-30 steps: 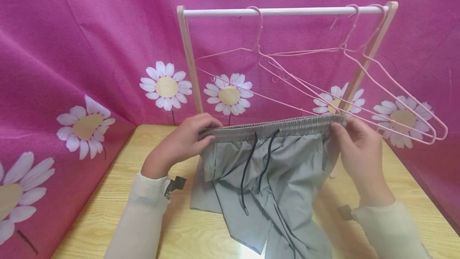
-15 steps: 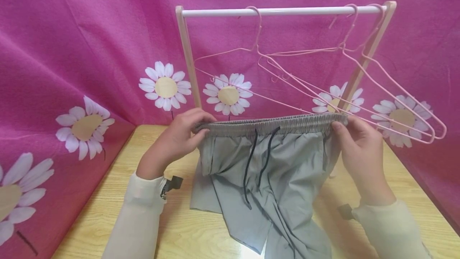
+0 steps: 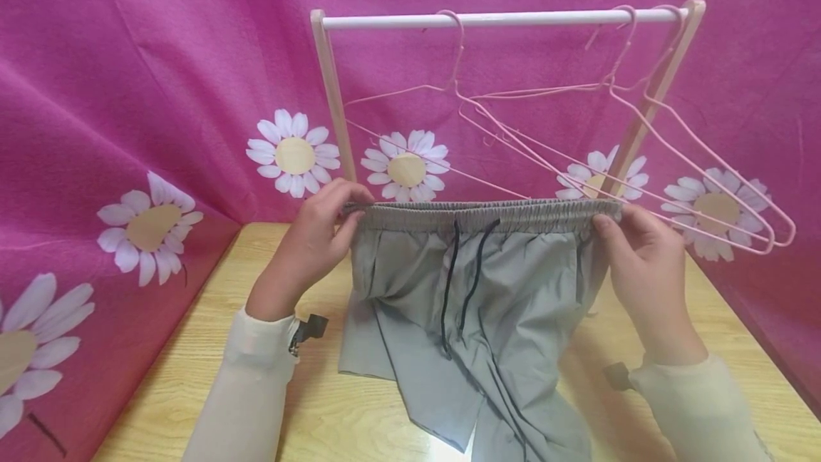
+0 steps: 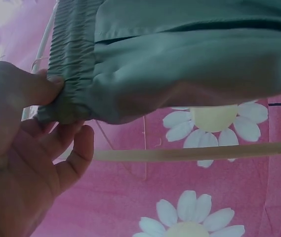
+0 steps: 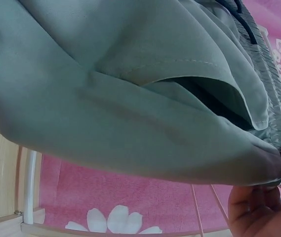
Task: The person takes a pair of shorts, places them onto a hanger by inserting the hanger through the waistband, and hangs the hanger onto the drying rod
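Observation:
Grey drawstring shorts (image 3: 417, 262) hang between my two hands, the elastic waistband stretched level and the lower legs draping down to the table. My left hand (image 3: 314, 234) pinches the left end of the waistband between thumb and fingers; the left wrist view shows the thumb (image 4: 49, 89) on top of the gathered elastic. At the other end, my right hand (image 3: 648, 269) grips the waistband, thumb in front. In the right wrist view a pocket opening (image 5: 214, 101) gapes near the waist. Two dark cords (image 3: 451, 284) dangle at the front.
Behind the shorts stands a rack with wooden posts and a white rail (image 3: 526, 19). Several pink wire hangers (image 3: 458, 55) hang from it, some jutting right. The wooden table (image 3: 212, 348) meets a pink daisy-print cloth (image 3: 192, 34) at the back and sides.
My left hand has risen and shifted slightly left, drawing the waistband straighter and level. The cords hang a little higher. My right hand has stayed nearly still.

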A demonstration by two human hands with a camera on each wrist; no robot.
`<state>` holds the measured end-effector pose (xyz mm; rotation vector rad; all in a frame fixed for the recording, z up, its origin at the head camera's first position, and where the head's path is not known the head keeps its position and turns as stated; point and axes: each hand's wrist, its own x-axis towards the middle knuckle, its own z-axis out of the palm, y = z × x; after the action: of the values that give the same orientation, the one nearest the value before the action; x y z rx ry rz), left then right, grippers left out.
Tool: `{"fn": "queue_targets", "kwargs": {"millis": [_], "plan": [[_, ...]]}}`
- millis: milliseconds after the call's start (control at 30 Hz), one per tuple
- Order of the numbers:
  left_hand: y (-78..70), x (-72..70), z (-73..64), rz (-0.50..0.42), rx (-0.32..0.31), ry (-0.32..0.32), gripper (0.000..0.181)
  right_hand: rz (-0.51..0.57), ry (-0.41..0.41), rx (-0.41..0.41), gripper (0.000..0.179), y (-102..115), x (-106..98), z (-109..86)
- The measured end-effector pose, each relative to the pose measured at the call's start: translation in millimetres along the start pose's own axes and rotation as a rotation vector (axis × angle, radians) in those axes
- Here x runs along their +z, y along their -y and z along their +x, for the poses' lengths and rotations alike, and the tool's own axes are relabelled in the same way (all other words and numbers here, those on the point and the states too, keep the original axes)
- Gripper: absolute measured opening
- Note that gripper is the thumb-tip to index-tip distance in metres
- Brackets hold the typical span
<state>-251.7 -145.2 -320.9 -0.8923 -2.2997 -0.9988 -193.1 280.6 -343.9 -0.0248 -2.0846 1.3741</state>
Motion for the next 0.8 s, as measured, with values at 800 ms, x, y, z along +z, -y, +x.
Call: {"fn": "queue_targets", "kwargs": {"millis": [800], "plan": [[-12.1, -1.6, -0.2, -0.063, 0.174, -0.212, 0.03, 0.081, -0.069, -0.071, 0.019, 7.3, -2.9, -0.2]]}}
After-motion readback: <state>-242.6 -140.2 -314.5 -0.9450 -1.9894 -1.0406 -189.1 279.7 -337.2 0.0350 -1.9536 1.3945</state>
